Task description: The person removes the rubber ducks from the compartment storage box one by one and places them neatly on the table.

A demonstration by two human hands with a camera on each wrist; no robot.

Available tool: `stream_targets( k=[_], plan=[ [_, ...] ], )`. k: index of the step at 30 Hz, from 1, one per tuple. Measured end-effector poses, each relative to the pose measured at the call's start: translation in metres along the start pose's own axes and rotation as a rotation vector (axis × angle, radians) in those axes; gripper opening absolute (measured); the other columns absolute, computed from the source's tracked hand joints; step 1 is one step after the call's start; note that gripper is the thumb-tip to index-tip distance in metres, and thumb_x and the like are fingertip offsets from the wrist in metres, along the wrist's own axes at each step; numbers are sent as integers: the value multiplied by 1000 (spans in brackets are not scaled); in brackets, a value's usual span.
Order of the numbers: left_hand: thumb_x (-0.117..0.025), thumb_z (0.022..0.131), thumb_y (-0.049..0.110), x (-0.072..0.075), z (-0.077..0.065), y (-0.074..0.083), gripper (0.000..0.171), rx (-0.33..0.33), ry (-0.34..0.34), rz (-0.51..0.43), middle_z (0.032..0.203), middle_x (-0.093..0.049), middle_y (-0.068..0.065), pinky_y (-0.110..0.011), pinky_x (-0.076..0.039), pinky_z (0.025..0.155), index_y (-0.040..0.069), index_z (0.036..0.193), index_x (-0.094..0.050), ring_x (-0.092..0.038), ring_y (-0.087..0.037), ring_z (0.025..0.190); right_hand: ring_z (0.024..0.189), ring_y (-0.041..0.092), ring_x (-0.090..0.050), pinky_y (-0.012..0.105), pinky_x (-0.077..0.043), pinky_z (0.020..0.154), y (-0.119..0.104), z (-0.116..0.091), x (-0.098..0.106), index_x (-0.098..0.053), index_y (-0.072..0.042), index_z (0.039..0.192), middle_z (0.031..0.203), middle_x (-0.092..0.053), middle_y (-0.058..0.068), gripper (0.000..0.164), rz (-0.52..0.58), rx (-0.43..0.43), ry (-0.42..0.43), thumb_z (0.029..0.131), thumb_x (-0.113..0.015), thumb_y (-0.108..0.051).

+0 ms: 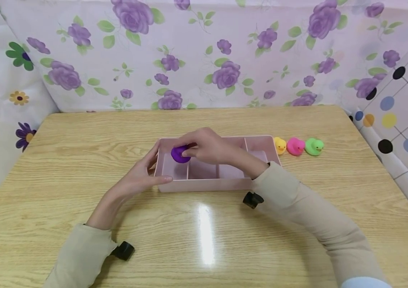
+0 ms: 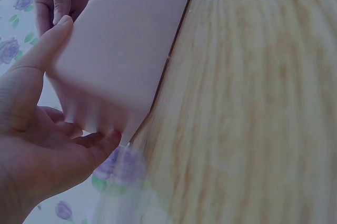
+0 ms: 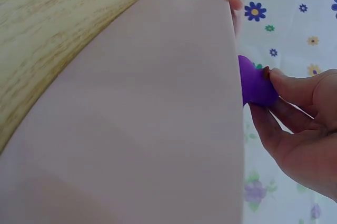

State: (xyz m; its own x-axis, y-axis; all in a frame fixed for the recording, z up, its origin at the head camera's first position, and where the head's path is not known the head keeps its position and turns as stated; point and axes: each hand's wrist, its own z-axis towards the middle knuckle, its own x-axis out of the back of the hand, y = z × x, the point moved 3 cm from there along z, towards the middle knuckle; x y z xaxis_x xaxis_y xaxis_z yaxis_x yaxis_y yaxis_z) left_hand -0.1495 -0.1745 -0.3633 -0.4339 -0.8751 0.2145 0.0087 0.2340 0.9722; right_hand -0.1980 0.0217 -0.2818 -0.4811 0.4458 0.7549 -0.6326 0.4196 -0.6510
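A pale pink divided box (image 1: 204,185) sits on the table, its compartments in a row. My right hand (image 1: 209,146) reaches across it from the right and pinches a purple rubber duck (image 1: 180,155) between thumb and fingers at the leftmost compartment. In the right wrist view, the duck (image 3: 258,84) shows just above the box rim with a reddish beak; its lower part is hidden by the wall. My left hand (image 1: 140,176) holds the box's left end. Its thumb (image 2: 55,40) lies along the front rim and its fingers bend against the end wall.
To the right of the box stand a yellow duck (image 1: 280,145), a pink duck (image 1: 295,147) and a green duck (image 1: 314,147) in a row. The wood-grain table (image 1: 175,236) meets flowered cloth (image 1: 189,52) at the back and dotted cloth (image 1: 402,120) at the right.
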Motion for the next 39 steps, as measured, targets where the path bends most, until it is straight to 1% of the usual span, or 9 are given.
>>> stream_targets(
  k=[3,7,10,17,22,28,36,39],
  plan=[
    [-75,85,16,0,0,0,108,5,1,-1,159,-11,-16,-51,-26,111,21,156,6,-20,-36,142,106,20,-63,26,-50,89,4,-5,4,-68,-1,120,117,-68,11,29,3,-11,25,91,-65,-1],
    [-74,85,14,0,0,-1,107,9,1,-13,159,-11,-17,-52,-28,110,21,156,6,-24,-39,140,109,24,-62,28,-50,92,8,-12,9,-68,2,119,118,-66,13,28,-13,-5,59,91,-64,1],
    [-74,85,13,0,1,-2,107,12,3,-15,159,-12,-18,-52,-28,110,21,156,6,-25,-40,139,108,26,-62,30,-50,92,10,-17,13,-68,3,117,117,-66,15,27,-16,4,79,90,-63,3],
    [-73,85,10,0,1,-1,107,10,6,-32,159,-10,-18,-53,-26,111,20,156,6,-23,-41,140,106,26,-63,30,-52,90,16,-29,25,-70,3,114,115,-67,15,27,30,9,110,87,-65,7],
    [-73,85,9,0,1,-1,107,9,5,-32,159,-9,-17,-52,-27,110,20,156,6,-22,-41,140,105,26,-63,31,-52,89,20,-39,35,-70,3,113,115,-67,15,28,41,-28,133,86,-66,8],
    [-73,86,10,0,1,-1,106,8,3,-28,160,-8,-16,-52,-26,111,19,156,6,-21,-39,141,107,26,-63,32,-51,91,27,-49,45,-69,3,114,117,-66,16,29,92,-75,140,86,-65,10],
    [-73,86,12,0,0,-1,106,15,6,-13,159,-9,-18,-53,-27,110,20,156,6,-23,-42,139,106,25,-63,35,-51,91,38,-63,57,-69,2,115,118,-66,15,29,74,-128,165,87,-65,8],
    [-74,85,13,0,0,-1,107,21,9,-6,159,-10,-19,-54,-28,109,21,156,6,-25,-42,139,105,27,-63,36,-52,91,43,-69,61,-68,4,116,118,-66,17,28,81,-145,180,88,-63,8]
  ],
)
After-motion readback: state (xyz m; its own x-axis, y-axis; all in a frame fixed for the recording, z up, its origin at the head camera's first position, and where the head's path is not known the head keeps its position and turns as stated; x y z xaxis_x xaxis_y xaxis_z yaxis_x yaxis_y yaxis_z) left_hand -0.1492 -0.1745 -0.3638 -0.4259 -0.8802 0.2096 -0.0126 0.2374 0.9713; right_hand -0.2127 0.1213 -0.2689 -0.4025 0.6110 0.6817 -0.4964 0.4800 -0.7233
